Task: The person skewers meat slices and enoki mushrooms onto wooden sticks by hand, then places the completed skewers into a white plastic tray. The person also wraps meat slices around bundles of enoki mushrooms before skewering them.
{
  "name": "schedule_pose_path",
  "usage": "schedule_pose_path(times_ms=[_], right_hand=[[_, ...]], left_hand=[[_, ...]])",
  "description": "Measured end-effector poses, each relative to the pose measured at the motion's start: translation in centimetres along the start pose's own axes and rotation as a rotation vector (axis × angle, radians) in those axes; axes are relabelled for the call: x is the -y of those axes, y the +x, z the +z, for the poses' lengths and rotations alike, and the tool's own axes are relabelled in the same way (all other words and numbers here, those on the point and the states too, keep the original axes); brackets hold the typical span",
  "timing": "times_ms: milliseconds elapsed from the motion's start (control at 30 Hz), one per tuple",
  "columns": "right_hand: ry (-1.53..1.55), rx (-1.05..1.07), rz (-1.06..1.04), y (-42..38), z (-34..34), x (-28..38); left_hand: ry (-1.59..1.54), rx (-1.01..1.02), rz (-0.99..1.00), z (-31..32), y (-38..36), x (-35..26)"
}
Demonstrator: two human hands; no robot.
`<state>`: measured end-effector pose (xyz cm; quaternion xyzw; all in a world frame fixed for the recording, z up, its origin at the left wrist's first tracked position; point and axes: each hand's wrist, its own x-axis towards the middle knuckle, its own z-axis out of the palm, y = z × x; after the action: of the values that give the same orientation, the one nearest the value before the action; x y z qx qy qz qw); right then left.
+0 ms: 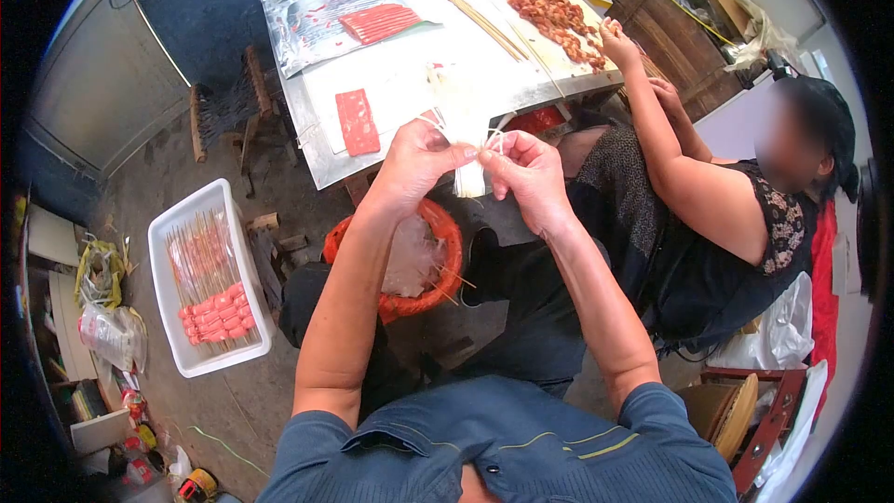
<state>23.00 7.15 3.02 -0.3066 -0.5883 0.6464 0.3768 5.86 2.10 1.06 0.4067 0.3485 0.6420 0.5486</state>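
My left hand [416, 163] and my right hand [529, 175] meet over the table's near edge, thumbs and fingertips pinched close together. Between them is a bundle of pale bamboo skewers [470, 183], its lower ends showing beneath my fingers and its upper part washed out by glare. A white string [497, 138] loops at my right fingers, and more of it sticks out by my left fingers. Left of the bundle, a flat red packet [358, 122] lies on the white table [321, 171]. Further back, red meat strips [380, 23] rest on a silvery plastic sheet [289, 35].
Cubed meat [549, 9] and loose skewers [480, 20] cover the table's back right. A co-worker [736, 186] sits at right. Below stands an orange-lined bucket [452, 247]; a white tray [170, 321] of meat skewers [219, 315] is on the floor at left, near a stool [233, 98].
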Motion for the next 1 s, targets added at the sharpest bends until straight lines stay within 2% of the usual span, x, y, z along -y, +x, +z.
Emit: schedule_pose_path(times_ms=[167, 267, 333, 733, 1000], right_hand=[[-0.008, 0.002, 0.012, -0.2, 0.2, 0.3], [0.062, 0.005, 0.078, -0.4, 0.1, 0.4], [0.174, 0.008, 0.12, -0.4, 0.0, 0.3], [0.187, -0.03, 0.032, -0.8, 0.5, -0.8], [0.272, -0.091, 0.063, -1.0, 0.7, -0.9]], left_hand=[[0.097, -0.012, 0.002, -0.5, 0.2, 0.0], [0.07, -0.028, 0.005, 0.0, -0.2, -1.0], [0.032, 0.041, -0.021, 0.0, -0.2, -1.0], [0.044, 0.038, -0.017, 0.2, -0.3, -0.5], [0.001, 0.053, -0.048, 0.7, -0.4, -0.2]])
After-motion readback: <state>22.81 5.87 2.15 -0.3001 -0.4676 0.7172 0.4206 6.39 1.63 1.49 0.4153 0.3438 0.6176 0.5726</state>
